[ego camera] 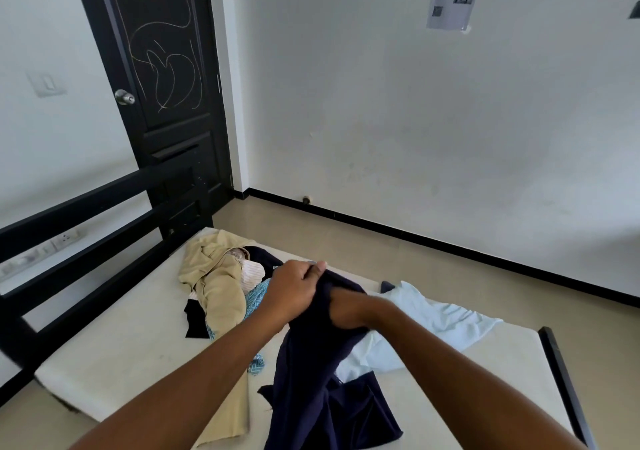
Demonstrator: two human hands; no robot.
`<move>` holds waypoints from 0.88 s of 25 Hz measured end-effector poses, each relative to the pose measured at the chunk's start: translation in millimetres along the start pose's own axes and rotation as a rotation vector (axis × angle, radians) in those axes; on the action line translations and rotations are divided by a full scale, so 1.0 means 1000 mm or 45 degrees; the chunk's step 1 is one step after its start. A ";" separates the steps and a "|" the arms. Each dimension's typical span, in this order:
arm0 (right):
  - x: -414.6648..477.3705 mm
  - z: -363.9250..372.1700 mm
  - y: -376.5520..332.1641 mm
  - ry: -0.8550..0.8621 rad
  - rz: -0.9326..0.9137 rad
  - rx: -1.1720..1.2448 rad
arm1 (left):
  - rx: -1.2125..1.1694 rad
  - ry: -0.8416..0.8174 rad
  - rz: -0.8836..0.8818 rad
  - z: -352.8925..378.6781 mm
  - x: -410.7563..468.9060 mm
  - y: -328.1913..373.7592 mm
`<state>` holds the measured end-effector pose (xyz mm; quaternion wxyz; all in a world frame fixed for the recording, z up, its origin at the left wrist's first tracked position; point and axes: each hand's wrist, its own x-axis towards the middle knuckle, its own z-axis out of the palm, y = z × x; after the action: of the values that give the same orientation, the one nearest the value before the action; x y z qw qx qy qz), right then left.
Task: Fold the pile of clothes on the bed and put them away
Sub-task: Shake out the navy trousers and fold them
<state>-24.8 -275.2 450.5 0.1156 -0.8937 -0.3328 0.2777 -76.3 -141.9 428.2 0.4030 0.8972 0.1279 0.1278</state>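
Navy garment [322,397]: held up over the middle of the mattress [138,345], its lower part draped onto the mattress's near edge
Handling: judged light, soft and limp, so no shape would be kept once lifted; little slip is expected from the matte cloth; best taken at a hem or shoulder seam, at two points well apart, so that it hangs flat
Left hand [294,287]: poised above the mattress's middle, knuckles up, fingers and thumb curled round a bunched top edge of the navy garment
Right hand [346,306]: buried in the folds just beside the left hand; only the wrist and part of the back are shown, so the grip cannot be told
Arms: both stretched forward from the mattress's near edge, meeting over its middle
Rest of pile: beige trousers [214,287], a teal patterned cloth [258,294] and a striped white shirt [252,273] are heaped toward the mattress's far left; a pale blue shirt [433,314] is spread toward its right side
Step judged: one garment is being sorted out for folding; nothing on the mattress is seen folded yet
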 end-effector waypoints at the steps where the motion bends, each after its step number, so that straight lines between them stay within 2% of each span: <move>1: -0.001 -0.013 0.000 0.122 -0.072 0.016 | -0.002 0.055 -0.020 -0.003 0.001 -0.003; 3: 0.000 -0.039 0.007 0.413 -0.138 0.273 | -0.041 0.158 -0.062 -0.009 0.004 -0.006; 6: -0.012 -0.080 0.025 1.014 -0.153 1.161 | -0.261 0.212 -0.141 -0.015 0.004 -0.009; 7: -0.016 -0.091 0.031 1.121 -0.228 1.404 | -0.352 0.200 -0.158 -0.016 0.003 -0.008; 8: -0.020 -0.097 0.035 1.138 -0.316 1.565 | -0.405 0.174 -0.154 -0.016 0.001 -0.007; 10: -0.024 -0.095 0.036 0.977 -0.398 1.611 | -0.362 0.096 -0.111 -0.012 0.000 -0.007; 12: -0.023 -0.082 0.039 0.703 -0.302 1.352 | -0.288 0.046 -0.128 -0.007 -0.001 -0.014; 14: -0.026 -0.074 0.045 0.557 -0.247 1.161 | -0.302 0.035 -0.221 -0.004 -0.001 -0.029; 16: -0.032 -0.082 0.052 0.606 -0.238 1.315 | -0.331 0.040 -0.312 -0.006 -0.003 -0.039; 17: -0.035 -0.086 0.056 0.575 -0.262 1.485 | -0.351 0.043 -0.326 -0.007 -0.003 -0.042; 20: -0.049 -0.084 0.045 0.177 -0.411 1.997 | -0.390 0.109 -0.353 -0.011 0.003 -0.044; 22: -0.050 -0.072 0.031 0.083 -0.434 1.969 | -0.483 0.118 -0.453 -0.014 0.010 -0.041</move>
<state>1.4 -332.7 518.1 0.7545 -0.5042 -0.1742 0.3824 -77.2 -102.5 407.4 0.5738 0.7621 0.2757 0.1178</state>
